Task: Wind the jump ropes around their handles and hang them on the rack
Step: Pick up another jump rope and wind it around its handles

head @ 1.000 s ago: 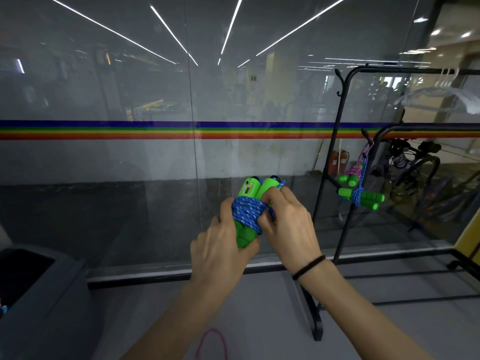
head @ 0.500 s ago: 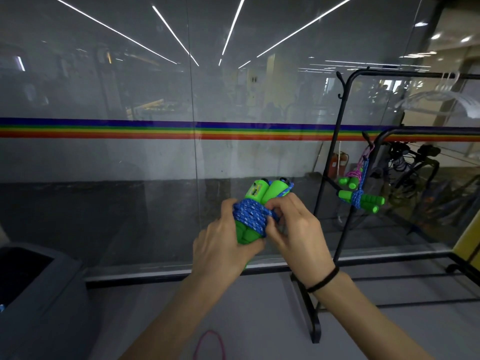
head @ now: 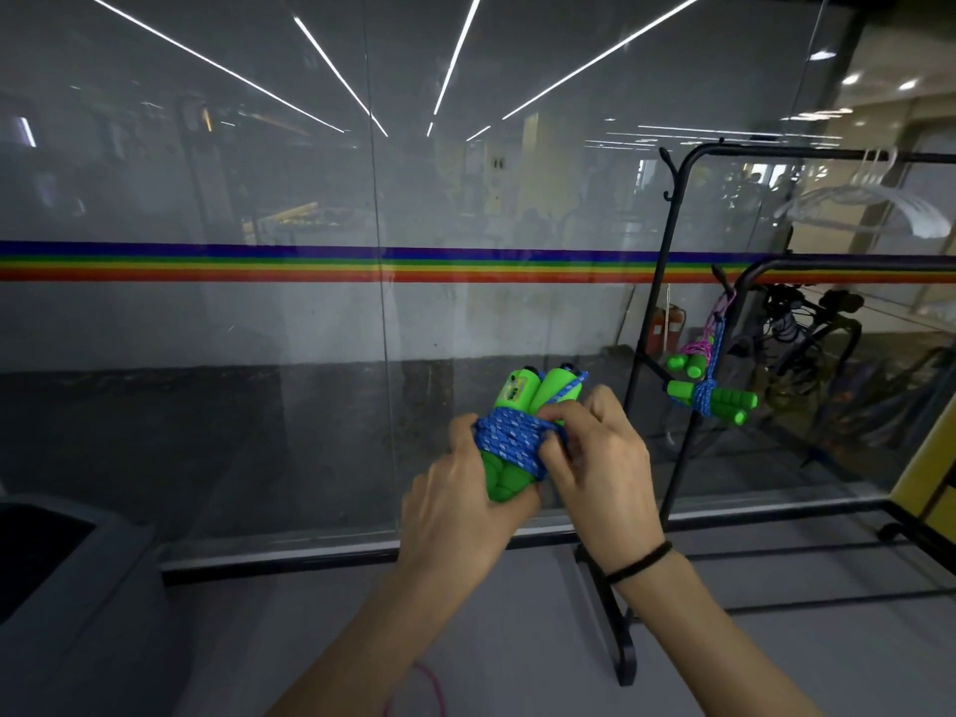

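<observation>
I hold a jump rope in front of me: two green handles side by side, bound around the middle by many turns of blue rope. My left hand grips the lower ends of the handles. My right hand pinches the blue rope at the right side of the winding. To the right stands the black rack. Two wound jump ropes hang from its hook: one blue with green handles, one pink above it.
A glass wall with a rainbow stripe stands straight ahead. A grey bin sits at the lower left. A loose pink rope lies on the floor below my arms. White hangers hang on the rack's top bar.
Both hands with the bundle have shifted slightly to the right and down. My right fingers have moved from the handle tops down onto the blue winding.
</observation>
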`<state>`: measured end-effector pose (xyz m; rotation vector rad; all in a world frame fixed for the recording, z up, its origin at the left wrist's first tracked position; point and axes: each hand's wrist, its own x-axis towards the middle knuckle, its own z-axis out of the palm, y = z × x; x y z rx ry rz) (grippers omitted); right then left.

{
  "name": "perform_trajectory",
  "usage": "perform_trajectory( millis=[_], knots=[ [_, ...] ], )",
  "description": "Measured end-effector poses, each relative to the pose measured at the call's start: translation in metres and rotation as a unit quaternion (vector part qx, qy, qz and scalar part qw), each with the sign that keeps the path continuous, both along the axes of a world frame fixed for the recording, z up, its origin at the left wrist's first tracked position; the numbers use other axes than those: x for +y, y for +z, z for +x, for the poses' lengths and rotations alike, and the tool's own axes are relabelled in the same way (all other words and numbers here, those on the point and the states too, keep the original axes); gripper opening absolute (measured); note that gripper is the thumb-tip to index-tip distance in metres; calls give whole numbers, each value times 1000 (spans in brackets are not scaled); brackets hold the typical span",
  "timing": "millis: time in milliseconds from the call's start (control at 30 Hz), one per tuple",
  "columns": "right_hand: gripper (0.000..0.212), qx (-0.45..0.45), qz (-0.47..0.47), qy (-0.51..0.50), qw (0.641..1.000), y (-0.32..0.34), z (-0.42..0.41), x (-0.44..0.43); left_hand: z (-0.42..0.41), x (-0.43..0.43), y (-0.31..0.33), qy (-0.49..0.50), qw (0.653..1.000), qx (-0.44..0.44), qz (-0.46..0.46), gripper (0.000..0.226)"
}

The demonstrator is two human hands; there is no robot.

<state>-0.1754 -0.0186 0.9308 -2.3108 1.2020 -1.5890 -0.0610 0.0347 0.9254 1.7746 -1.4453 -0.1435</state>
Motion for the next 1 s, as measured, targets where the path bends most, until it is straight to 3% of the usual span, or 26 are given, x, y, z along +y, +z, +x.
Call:
perform_trajectory(
  millis=[133,267,400,567,700,833,1000],
  knots=[
    [26,17,37,141,989,2,-7,4,17,0,3,-2,1000,16,0,70],
    [20,35,190,275,942,20,-24,-12,27,2,-1,-42,998,41,9,69],
    [13,111,212,273,932,31,-28,-20,29,-1,-11,-102,983,151,30,64],
    [9,237,214,225,921,33,-27,-20,34,-4,-19,-102,982,157,36,61],
    [23,216,303,248,894,30,-22,-11,34,1,-16,-79,991,106,18,64],
    [29,196,264,255,909,25,-18,-15,30,7,-11,-27,999,22,-1,77],
    [32,16,364,342,866,13,-9,-15,33,8,-16,-23,998,37,35,82]
  ],
)
